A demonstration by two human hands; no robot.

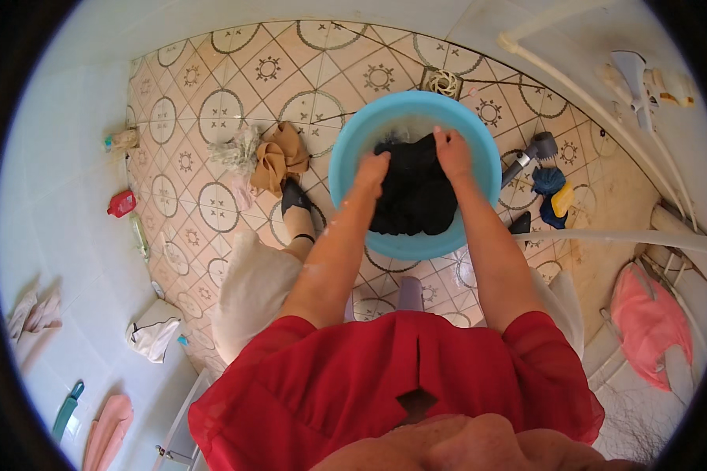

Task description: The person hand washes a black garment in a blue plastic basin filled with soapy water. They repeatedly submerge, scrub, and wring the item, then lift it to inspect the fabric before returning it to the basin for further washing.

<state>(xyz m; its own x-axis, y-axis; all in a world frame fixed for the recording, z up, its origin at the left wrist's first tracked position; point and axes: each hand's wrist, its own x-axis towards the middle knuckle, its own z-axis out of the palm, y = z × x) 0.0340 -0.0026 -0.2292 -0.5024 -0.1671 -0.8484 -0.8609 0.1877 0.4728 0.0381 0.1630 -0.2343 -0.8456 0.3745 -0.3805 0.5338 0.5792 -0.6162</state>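
Note:
A round light-blue plastic basin point(352, 140) stands on the patterned floor tiles between my feet. A wet black garment point(414, 198) fills most of it. My left hand point(371, 170) is clenched on the garment's left upper part. My right hand point(452, 152) grips its upper right edge, near the basin's far rim. Both forearms reach down from red sleeves into the basin.
A tan cloth point(279, 159) and a pale crumpled cloth point(236, 149) lie left of the basin. A grey shower head point(534, 149), blue and yellow scrubbers point(552, 192) and a floor drain point(443, 81) are at right. A red bottle point(122, 203) stands by the left wall; a pink item point(646, 322) sits at right.

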